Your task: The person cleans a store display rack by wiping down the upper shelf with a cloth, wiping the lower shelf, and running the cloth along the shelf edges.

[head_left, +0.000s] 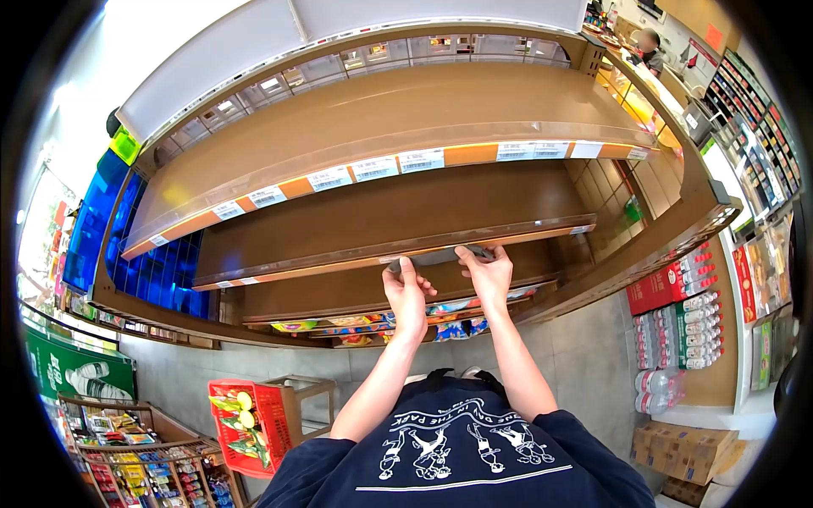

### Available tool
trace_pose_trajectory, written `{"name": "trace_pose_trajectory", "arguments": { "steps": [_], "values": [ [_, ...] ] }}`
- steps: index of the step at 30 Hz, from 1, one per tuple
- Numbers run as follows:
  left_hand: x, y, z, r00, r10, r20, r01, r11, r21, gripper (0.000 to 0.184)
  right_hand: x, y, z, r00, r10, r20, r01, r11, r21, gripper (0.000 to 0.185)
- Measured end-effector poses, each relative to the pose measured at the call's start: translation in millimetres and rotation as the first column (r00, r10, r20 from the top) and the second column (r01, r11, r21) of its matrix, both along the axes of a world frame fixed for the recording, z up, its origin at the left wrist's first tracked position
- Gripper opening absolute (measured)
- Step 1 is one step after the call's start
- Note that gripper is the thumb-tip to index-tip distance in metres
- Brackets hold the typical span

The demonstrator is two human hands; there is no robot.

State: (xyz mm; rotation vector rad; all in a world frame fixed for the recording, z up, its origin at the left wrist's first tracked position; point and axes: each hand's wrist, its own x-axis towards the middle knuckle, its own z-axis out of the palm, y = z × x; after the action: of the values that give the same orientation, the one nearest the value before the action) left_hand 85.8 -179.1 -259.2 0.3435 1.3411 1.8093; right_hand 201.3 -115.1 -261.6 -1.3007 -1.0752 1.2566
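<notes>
My left hand (406,296) and my right hand (488,275) are side by side at the front edge of a brown shelf (339,258). Between them stretches a dark grey strip or cloth (439,256), its ends pinched in my fingers against the orange label rail. Above is a wider brown shelf (381,102) with a clear front lip and a row of white price labels (375,168). Colourful packets (457,328) lie on the low shelves beneath my hands.
A red basket (279,423) with green and yellow produce rests by a wooden stool at lower left. Bottled drinks (699,326) and cardboard boxes (682,449) stand at right. Another person (650,57) is at the upper right. A snack rack (140,461) stands lower left.
</notes>
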Motion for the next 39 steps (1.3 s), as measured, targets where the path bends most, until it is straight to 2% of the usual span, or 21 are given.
{"name": "trace_pose_trajectory", "arguments": {
  "steps": [4,15,19,23,26,33,39],
  "values": [
    [13,4,4,1.000,0.003,0.001,-0.003,1.000,-0.003,0.030,9,5,-2,0.996,-0.037,-0.082,0.041,0.998,0.053,0.049],
    [32,14,4,0.999,-0.025,-0.038,0.023,0.999,-0.044,0.031,34,13,-2,0.989,-0.065,-0.130,0.065,0.998,-0.006,0.047],
    [27,12,7,0.993,-0.103,-0.064,0.098,0.992,-0.083,0.028,36,13,-2,0.989,-0.056,-0.135,0.052,0.998,-0.031,0.049],
    [24,8,9,0.991,-0.110,-0.082,0.103,0.991,-0.090,0.030,40,15,0,0.988,0.024,-0.154,-0.032,0.998,-0.052,0.046],
    [28,12,9,0.994,-0.079,-0.075,0.073,0.994,-0.076,0.031,41,14,3,0.986,0.005,-0.165,-0.018,0.997,-0.078,0.045],
    [29,14,10,0.991,-0.128,-0.030,0.126,0.990,-0.055,0.030,37,10,5,0.986,-0.095,-0.136,0.082,0.992,-0.099,0.049],
    [27,15,7,0.992,-0.127,0.008,0.127,0.991,0.043,0.029,35,7,12,0.983,-0.131,-0.131,0.128,0.991,-0.029,0.050]
  ]
}}
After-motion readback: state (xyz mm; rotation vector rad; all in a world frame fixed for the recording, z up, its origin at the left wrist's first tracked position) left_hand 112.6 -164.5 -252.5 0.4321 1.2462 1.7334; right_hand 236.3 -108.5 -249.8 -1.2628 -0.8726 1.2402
